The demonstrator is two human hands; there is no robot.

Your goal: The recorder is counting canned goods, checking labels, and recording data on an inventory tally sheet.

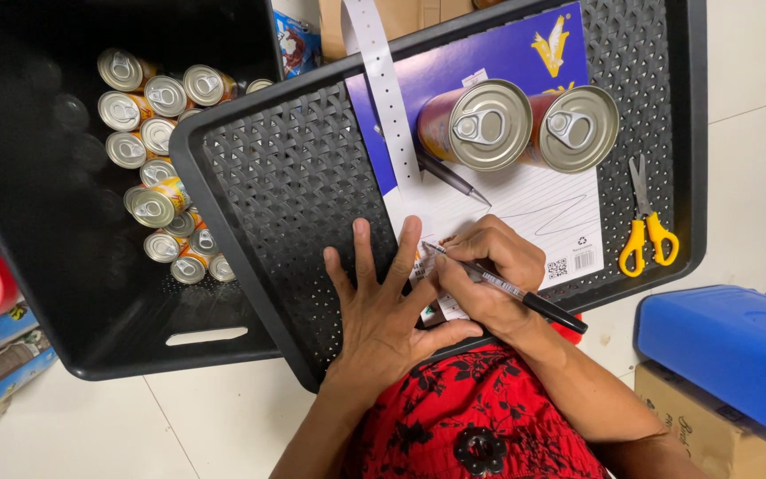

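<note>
Head view: right hand [487, 273] grips a black pen [509, 288], tip on a small paper slip [432, 279] lying on the notepad [525, 208]. Left hand [385, 312] lies flat, fingers spread wide, pinning the slip's edge on the black perforated tray [294, 177]. Two cans [518, 126] stand on the notepad; yellow scissors [647, 226] lie to the right.

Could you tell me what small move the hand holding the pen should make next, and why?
Probably a short stroke onward across the small label. The right hand grips the pen with its tip resting on the label, and the left hand lies flat beside it, fingers spread, pinning it against the notepad on the black crate lid. Everything is braced for writing.
</note>
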